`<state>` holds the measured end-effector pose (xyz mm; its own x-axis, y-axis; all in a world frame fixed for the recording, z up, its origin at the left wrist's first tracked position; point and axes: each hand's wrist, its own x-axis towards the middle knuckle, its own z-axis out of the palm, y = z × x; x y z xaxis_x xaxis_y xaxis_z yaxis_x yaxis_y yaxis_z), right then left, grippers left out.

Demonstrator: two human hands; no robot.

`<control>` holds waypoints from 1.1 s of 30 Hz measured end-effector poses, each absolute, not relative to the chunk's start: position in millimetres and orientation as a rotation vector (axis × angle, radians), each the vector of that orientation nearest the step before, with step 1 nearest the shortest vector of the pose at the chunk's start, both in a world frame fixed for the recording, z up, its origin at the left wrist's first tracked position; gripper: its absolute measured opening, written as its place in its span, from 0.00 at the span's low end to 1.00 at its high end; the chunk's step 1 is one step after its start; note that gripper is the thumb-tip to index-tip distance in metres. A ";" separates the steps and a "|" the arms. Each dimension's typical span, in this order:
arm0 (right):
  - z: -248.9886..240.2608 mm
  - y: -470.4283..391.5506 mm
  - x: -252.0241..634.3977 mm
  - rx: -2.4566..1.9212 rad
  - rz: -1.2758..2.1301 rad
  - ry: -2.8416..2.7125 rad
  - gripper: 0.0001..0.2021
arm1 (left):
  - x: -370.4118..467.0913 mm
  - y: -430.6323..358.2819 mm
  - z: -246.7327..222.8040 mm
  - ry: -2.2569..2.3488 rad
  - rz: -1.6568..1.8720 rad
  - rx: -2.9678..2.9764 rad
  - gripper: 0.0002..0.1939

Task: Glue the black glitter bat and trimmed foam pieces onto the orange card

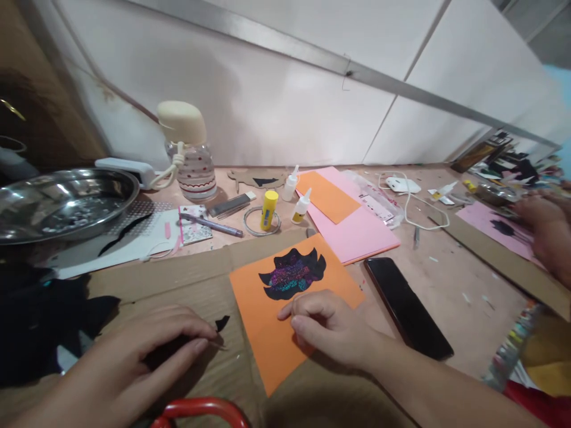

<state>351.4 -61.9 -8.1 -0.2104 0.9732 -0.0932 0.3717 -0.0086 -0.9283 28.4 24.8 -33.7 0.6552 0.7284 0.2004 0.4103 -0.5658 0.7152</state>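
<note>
An orange paper sheet lies on brown cardboard. On the sheet sits a black paper cutout with a jagged outline and purple and turquoise glitter. My right hand rests on the orange sheet just below the cutout, index finger stretched out against the paper, other fingers loosely bent, with nothing visible in them. Left of the sheet, my left hand pinches something thin and pale like a small stick, mostly hidden by the fingers. A small black paper scrap lies close to its fingertips.
Red scissor handles stand at the bottom edge. Black paper lies left, a phone right. Behind are a glue stick, glue bottle, water bottle and metal bowl. Another person's hand is far right.
</note>
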 end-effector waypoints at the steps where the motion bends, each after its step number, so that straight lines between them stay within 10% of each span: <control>1: -8.6 -61.8 351.3 -1.415 1.199 -1.646 0.29 | 32.3 26.0 -28.2 0.842 0.679 2.228 0.10; 16: -7.8 -66.7 349.2 -1.505 0.613 -1.851 0.26 | 34.4 5.1 3.6 0.491 0.328 2.534 0.10; 33: -39.3 -61.7 365.5 -1.597 0.210 -1.995 0.35 | -13.2 94.3 6.2 1.406 0.619 2.627 0.15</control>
